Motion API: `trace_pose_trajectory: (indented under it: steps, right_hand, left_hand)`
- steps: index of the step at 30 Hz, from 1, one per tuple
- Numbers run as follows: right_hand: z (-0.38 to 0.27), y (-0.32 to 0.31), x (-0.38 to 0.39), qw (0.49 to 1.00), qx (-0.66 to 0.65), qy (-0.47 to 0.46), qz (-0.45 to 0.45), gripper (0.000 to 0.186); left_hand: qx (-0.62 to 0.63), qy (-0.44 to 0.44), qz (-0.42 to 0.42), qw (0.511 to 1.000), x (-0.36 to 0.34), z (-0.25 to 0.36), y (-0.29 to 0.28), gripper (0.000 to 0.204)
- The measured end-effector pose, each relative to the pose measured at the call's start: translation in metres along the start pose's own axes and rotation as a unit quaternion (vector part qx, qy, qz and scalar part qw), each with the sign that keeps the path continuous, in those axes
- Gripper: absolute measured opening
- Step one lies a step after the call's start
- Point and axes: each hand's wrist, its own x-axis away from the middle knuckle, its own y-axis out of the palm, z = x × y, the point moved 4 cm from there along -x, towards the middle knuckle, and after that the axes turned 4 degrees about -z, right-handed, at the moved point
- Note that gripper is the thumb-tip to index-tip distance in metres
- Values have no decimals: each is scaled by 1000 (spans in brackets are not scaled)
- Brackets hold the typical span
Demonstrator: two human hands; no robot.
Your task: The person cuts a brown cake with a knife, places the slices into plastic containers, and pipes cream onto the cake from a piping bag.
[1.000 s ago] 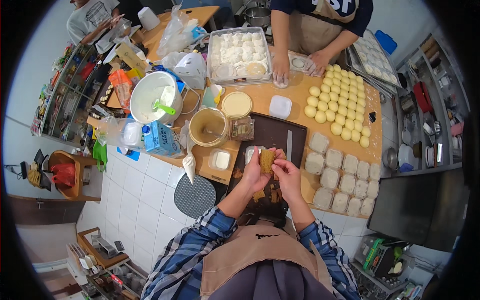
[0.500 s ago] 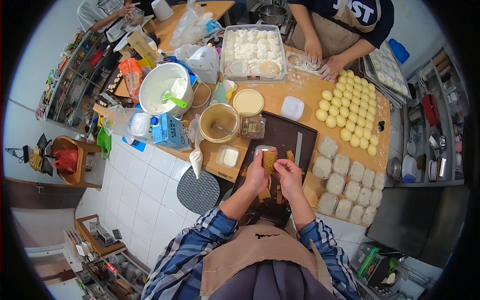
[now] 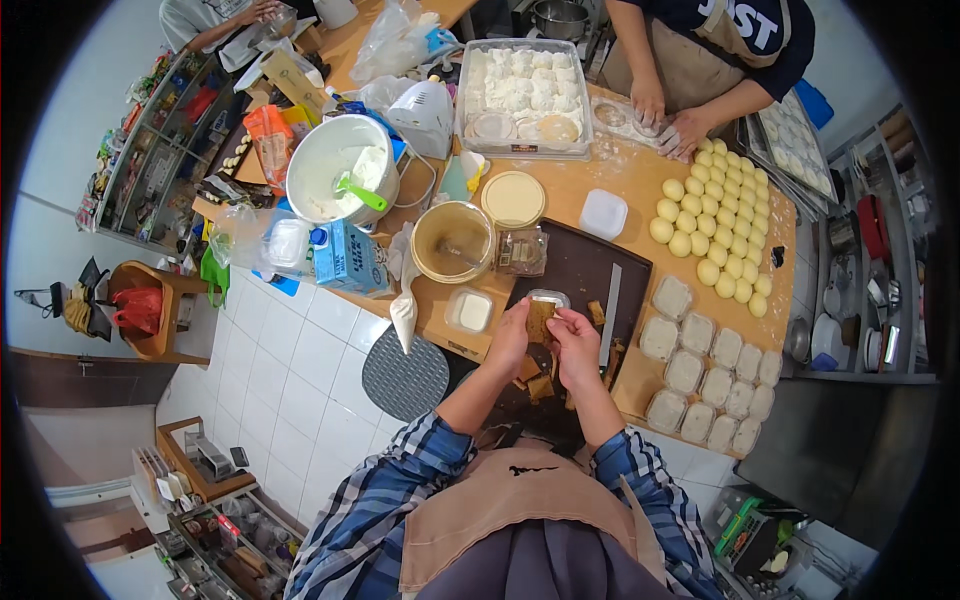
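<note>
Single head-worn fisheye view, looking steeply down from above onto the desk (image 3: 600, 190) (edges bending toward the rim), fairly near, forearms entering from the lower edge.

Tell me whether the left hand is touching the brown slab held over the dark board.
Touching. The head view shows the left hand with its fingers closed on the brown slab, no gap between them, above the dark board.
</note>
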Motion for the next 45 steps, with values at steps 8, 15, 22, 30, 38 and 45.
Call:
trace_pose_trajectory:
  steps: [8, 15, 22, 30, 38, 45]
  right_hand:
    - [8, -4, -8, 1000, 14, 25, 11, 29]
    - [2, -1, -9, 999, -11, 39, 5, 23]
    - [8, -7, -19, 992, -115, 45, -4, 24]
    - [15, -12, -29, 998, 9, 26, 53, 25]
    - [18, -9, -38, 984, 161, -14, 73, 23]
    - [18, -2, -37, 974, 212, -24, 74, 22]
  left_hand:
    - [45, -49, -77, 995, -6, -6, 0, 44]
    - [17, -82, -100, 991, -9, -3, -1, 51]
    - [-156, -32, -45, 986, -26, -10, -33, 51]
    - [-534, 195, -32, 822, -5, 26, -21, 68]
    - [-568, 172, -109, 797, -15, 26, -18, 74]
    - [-559, 173, -111, 803, -19, 22, -21, 70]
